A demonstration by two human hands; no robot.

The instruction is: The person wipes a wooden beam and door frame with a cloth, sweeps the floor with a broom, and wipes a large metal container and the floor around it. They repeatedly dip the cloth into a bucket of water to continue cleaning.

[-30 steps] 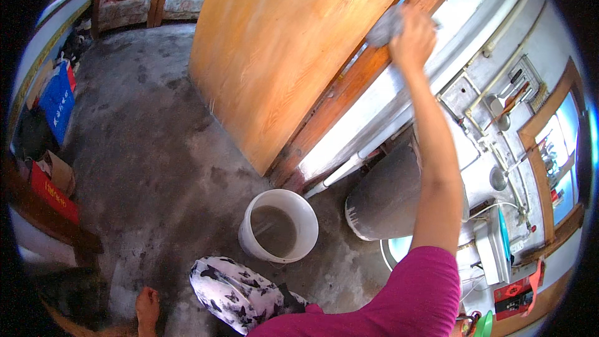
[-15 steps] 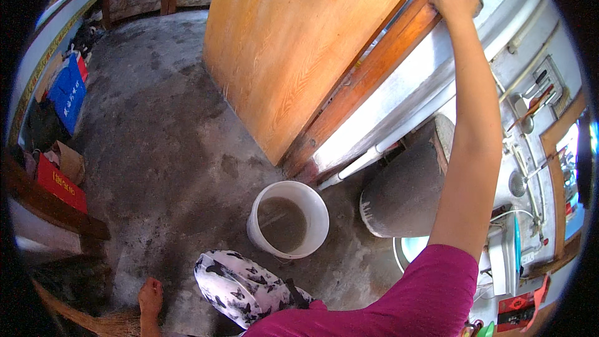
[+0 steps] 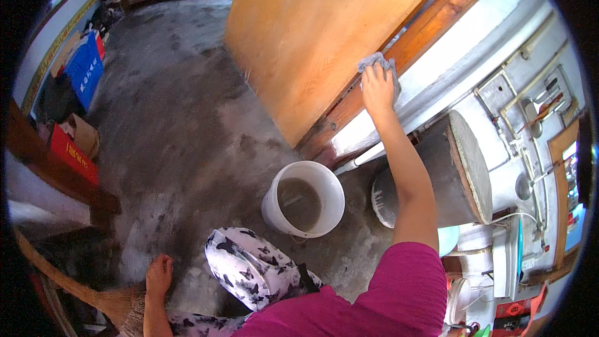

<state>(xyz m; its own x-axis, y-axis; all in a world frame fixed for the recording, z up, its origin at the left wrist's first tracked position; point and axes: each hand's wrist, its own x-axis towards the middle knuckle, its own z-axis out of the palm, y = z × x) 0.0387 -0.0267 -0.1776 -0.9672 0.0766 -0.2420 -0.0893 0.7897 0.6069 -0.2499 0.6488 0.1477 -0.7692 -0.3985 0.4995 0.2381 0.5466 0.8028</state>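
Note:
My right hand is closed on a grey cloth and presses it against the brown wooden door frame, part way up. The cloth is bunched, with folds showing around my fingers. Just left of the frame stands an orange-brown wooden door, swung open. Low on the left, my left hand hangs with its fingers curled in, and I see nothing in it. A white plastic bucket with murky water inside stands on the floor in front of my knee.
Right of the frame, a dark round drum-like container with a pale lid stands by white pipes and a wall with hanging kitchen tools. A straw broom is at lower left. Along the left wall are a blue bag and a red box.
My right hand has come down along the door frame with the cloth, toward me, and its arm is more bent. The view has shifted slightly. My left hand stays low and curled.

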